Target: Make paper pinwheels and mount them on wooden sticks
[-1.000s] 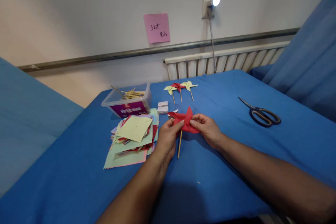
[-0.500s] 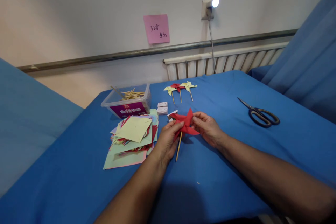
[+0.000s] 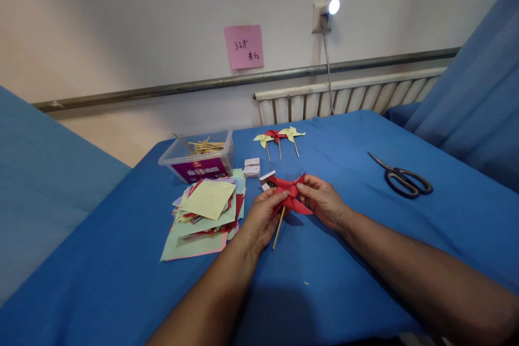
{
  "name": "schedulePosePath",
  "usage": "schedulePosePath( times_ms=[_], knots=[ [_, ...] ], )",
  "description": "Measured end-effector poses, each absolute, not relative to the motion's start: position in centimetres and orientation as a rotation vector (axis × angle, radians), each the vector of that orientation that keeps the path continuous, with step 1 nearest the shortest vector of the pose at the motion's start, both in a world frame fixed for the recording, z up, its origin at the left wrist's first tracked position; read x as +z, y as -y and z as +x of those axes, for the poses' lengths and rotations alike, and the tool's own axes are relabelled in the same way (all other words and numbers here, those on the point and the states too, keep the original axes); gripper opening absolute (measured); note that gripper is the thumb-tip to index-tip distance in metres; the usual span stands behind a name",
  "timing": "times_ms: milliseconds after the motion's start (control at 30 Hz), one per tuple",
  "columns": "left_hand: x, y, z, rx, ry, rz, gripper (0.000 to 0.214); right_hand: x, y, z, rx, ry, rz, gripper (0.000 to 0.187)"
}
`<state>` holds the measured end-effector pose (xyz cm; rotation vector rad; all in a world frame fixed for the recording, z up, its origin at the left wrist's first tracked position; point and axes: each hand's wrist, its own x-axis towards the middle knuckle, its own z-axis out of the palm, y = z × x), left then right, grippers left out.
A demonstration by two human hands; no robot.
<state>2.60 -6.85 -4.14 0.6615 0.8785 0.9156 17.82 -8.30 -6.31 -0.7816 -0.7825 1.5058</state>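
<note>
A red paper pinwheel point(image 3: 292, 194) on a thin wooden stick point(image 3: 278, 228) is held between both hands above the blue table point(image 3: 348, 248). My left hand point(image 3: 259, 219) pinches the pinwheel's left side, with the stick running down past its fingers. My right hand point(image 3: 322, 200) pinches the pinwheel at its centre and right vanes. Both hands are closed on it.
A messy stack of coloured paper squares point(image 3: 205, 213) lies left of my hands. Behind it stands a clear box of wooden sticks point(image 3: 198, 159) and small white boxes point(image 3: 252, 166). Three finished pinwheels point(image 3: 279, 138) lie farther back. Black scissors point(image 3: 403, 178) rest at the right.
The pinwheel has turned a little in my fingers and its vanes have flattened out. Both hands stayed in nearly the same place.
</note>
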Motion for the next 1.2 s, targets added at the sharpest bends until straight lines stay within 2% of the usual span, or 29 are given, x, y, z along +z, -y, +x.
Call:
schedulePosePath(
  times_ms=[500,767,1200],
  knots=[
    [-3.97,6.97,2.68,0.921,-0.885,0.642,0.019,-6.47,8.44,17.44,1.534,0.782,-0.789,0.026],
    [-4.37,7.09,2.72,0.885,-0.840,0.698,0.023,-6.47,8.43,17.25,1.516,0.771,-0.849,0.034],
    [-4.33,6.60,2.60,0.888,-0.843,0.729,0.024,-6.43,7.78,17.96,1.495,0.703,-0.796,0.028]
  ],
)
